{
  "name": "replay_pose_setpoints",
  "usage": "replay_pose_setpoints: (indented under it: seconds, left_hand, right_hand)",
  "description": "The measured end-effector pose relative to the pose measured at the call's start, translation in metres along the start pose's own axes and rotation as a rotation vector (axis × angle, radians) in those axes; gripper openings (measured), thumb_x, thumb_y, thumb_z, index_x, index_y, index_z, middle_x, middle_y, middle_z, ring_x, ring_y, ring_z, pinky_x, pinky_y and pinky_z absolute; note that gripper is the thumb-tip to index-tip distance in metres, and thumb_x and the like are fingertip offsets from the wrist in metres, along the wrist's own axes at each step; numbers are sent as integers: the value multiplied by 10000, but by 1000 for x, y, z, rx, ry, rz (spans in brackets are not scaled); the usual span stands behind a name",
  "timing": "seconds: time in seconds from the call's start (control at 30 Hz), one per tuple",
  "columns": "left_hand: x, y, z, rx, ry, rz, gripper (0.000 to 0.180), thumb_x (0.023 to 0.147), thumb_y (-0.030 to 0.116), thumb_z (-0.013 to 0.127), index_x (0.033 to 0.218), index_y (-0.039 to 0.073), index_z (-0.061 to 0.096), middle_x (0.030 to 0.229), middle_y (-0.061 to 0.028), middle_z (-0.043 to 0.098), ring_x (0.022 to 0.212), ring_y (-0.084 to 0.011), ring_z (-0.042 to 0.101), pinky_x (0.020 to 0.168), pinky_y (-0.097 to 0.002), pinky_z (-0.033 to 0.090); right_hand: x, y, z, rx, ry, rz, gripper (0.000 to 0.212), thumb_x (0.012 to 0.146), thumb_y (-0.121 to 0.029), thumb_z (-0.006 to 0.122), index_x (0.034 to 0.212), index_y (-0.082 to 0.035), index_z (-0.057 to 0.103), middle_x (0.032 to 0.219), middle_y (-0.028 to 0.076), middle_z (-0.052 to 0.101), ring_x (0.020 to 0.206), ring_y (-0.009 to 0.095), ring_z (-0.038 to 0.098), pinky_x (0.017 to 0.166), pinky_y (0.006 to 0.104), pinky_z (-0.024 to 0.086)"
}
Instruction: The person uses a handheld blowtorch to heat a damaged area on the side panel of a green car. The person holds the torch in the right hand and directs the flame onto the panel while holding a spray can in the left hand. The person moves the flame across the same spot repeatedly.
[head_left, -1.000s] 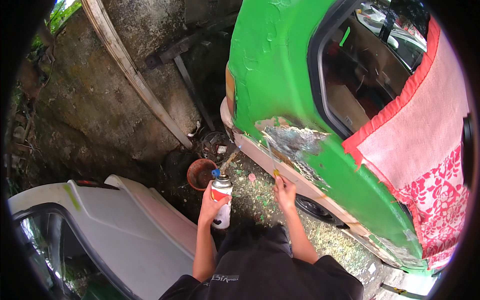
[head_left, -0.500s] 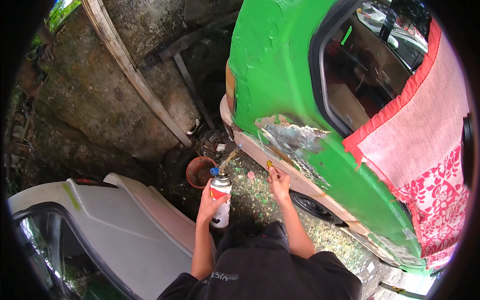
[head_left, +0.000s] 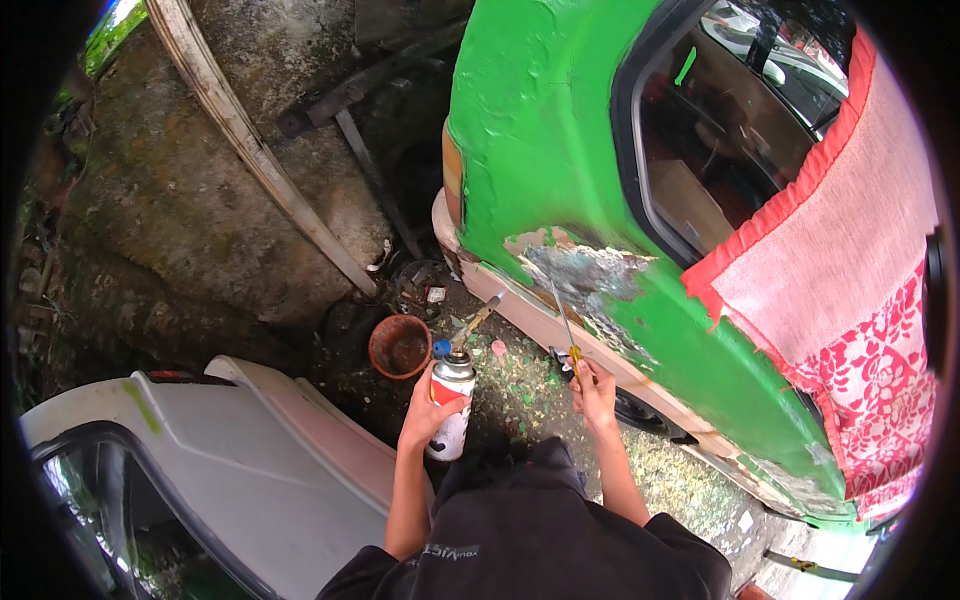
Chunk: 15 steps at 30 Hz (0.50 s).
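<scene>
Filling the right of the view, a green car body (head_left: 560, 130) is seen, its lower panel stripped to a bare patch (head_left: 590, 280) of grey and rust. A red patterned cloth (head_left: 850, 310) is draped over its window. A torch canister (head_left: 452, 400) is gripped upright by the left hand (head_left: 428, 412), its nozzle aimed at the panel. A thin scraper (head_left: 565, 320) is pinched in the closed right hand (head_left: 597, 390), tip touching the patch.

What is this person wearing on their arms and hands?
Both forearms are bare, and the left hand and right hand wear no gloves. A black short-sleeved shirt with small pale printing near the left shoulder covers the upper arms.
</scene>
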<state>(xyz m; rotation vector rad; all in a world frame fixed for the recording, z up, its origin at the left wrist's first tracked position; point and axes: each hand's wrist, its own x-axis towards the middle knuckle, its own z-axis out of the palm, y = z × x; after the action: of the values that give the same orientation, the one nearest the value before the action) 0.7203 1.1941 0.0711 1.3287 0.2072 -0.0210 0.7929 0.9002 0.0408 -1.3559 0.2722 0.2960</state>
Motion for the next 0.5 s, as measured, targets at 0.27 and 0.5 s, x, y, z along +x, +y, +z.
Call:
replay_pose_setpoints:
  seconds: [0.27, 0.5]
  left_hand:
    - [12, -7, 20, 37, -35, -6, 581, 740, 112, 861, 1235, 35, 566, 1071, -30, 657, 956, -118, 616, 855, -296, 513]
    - [1, -3, 27, 2, 29, -17, 584, 744, 120, 858, 1243, 37, 567, 1086, -25, 654, 971, -122, 615, 880, -302, 505]
  right_hand:
    - [17, -16, 30, -1, -12, 47, 320, 1072, -275, 574, 1289, -54, 658, 661, -28, 507, 431, 30, 352, 383, 237, 283]
    - [16, -23, 22, -87, 14, -5, 297, 1061, -232, 587, 1274, -50, 687, 641, -15, 513, 436, 44, 374, 383, 249, 289]
